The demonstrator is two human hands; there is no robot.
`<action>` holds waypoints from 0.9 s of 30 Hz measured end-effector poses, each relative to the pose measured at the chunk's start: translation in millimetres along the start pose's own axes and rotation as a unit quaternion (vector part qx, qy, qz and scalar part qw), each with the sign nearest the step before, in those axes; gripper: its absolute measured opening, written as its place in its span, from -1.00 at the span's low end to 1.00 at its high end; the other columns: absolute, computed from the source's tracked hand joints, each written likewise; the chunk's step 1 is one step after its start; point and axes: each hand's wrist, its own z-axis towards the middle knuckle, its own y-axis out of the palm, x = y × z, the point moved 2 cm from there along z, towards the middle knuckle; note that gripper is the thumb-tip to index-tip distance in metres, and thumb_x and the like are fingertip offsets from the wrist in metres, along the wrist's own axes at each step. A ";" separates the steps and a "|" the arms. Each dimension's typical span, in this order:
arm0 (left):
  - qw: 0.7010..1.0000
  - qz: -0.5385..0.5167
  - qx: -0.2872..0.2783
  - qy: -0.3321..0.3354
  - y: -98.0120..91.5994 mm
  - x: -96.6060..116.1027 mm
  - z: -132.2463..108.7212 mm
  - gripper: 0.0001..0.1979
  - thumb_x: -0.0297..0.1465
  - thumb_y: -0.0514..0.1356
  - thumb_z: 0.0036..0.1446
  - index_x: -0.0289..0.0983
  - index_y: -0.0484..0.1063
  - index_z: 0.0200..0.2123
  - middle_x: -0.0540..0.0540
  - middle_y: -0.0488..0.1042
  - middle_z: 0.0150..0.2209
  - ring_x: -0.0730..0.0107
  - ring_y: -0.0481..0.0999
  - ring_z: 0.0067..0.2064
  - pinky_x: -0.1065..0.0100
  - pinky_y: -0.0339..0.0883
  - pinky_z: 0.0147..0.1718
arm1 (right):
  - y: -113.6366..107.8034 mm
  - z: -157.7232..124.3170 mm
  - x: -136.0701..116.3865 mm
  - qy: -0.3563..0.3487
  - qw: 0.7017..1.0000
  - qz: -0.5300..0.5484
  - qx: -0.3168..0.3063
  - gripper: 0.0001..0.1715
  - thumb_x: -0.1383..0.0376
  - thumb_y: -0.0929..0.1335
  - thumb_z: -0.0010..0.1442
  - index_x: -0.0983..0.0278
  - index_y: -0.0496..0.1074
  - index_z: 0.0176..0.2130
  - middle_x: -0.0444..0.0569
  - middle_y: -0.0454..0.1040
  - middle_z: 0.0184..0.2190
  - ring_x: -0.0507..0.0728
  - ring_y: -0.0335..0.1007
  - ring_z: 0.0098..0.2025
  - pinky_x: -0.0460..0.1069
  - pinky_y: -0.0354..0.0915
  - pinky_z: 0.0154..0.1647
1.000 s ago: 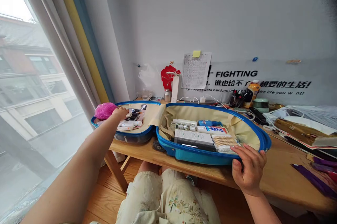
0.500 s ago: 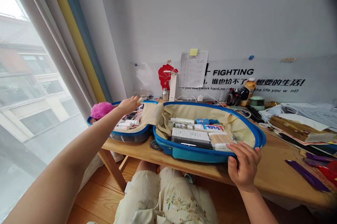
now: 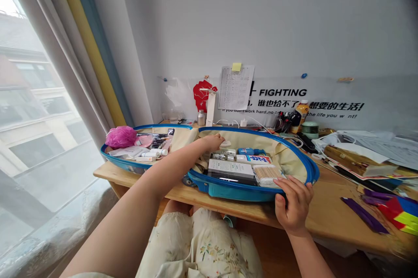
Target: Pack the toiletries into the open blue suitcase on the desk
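Note:
An unfolded blue suitcase (image 3: 241,192) with a beige lining lies on the wooden table. My left hand (image 3: 212,142) reaches over its right half, closed on a small white object (image 3: 225,143) whose kind I cannot make out. Below that hand are small bottles (image 3: 222,156), a blue bottle (image 3: 250,151), a toothpaste tube (image 3: 254,159), a grey-white box (image 3: 230,167) and a pack of cotton swabs (image 3: 267,174). My right hand (image 3: 295,201) lies on the front right rim, fingers extended beside the swabs, thumb outside.
The left half holds a pink bath puff (image 3: 120,137), white tubes (image 3: 153,153) and dark makeup items. Behind the suitcase stand a small metallic bottle (image 3: 200,117) and a white lamp (image 3: 211,108). Papers (image 3: 375,147), cables and a purple strip (image 3: 364,215) lie at the right.
My left hand has moved right, from above the suitcase's left half to over its right half, carrying the small white object. My right hand stays at the rim. The view has shifted slightly.

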 end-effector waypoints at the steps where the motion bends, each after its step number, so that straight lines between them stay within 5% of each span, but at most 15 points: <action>1: 1.000 0.001 -0.006 -0.002 2.2 -1.6 4.8 -0.43 -0.44 0.18 0.19 -0.30 0.22 0.28 -0.33 0.32 0.21 0.07 0.41 0.20 0.23 0.27 0.16 | 0.0 -0.1 0.0 0.001 1.000 -0.001 0.000 -0.68 0.27 0.18 0.31 0.21 0.46 -0.08 0.02 0.52 -0.22 0.21 0.40 0.01 0.21 0.02 0.28; 7: 1.000 -0.005 -0.026 -0.016 8.4 -9.2 15.6 -0.53 -0.47 0.11 0.26 -0.22 0.28 0.24 -0.22 0.37 0.21 0.16 0.41 0.20 0.25 0.29 0.15 | -0.4 -0.4 -0.6 0.004 1.000 -0.003 -0.005 -0.68 0.26 0.18 0.32 0.22 0.46 -0.09 0.02 0.52 -0.23 0.20 0.40 0.01 0.21 0.02 0.27; 14: 0.999 -0.011 -0.014 -0.035 10.0 -6.2 21.3 -0.61 -0.24 0.18 0.32 -0.25 0.35 0.15 -0.20 0.40 0.13 0.17 0.47 0.07 0.01 0.42 0.04 | -0.1 0.1 -1.3 0.009 1.000 -0.008 -0.001 -0.68 0.24 0.17 0.33 0.21 0.46 -0.11 0.01 0.52 -0.23 0.20 0.42 -0.01 0.21 0.03 0.26; 27: 0.997 -0.014 0.003 -0.073 17.5 -9.4 20.8 -0.62 -0.23 0.20 0.30 -0.27 0.38 0.11 -0.19 0.42 0.09 0.20 0.49 0.02 0.06 0.46 -0.02 | 0.0 -0.1 0.8 -0.006 1.000 -0.003 -0.004 -0.68 0.26 0.18 0.32 0.24 0.45 -0.08 0.02 0.51 -0.21 0.20 0.40 0.02 0.20 -0.01 0.29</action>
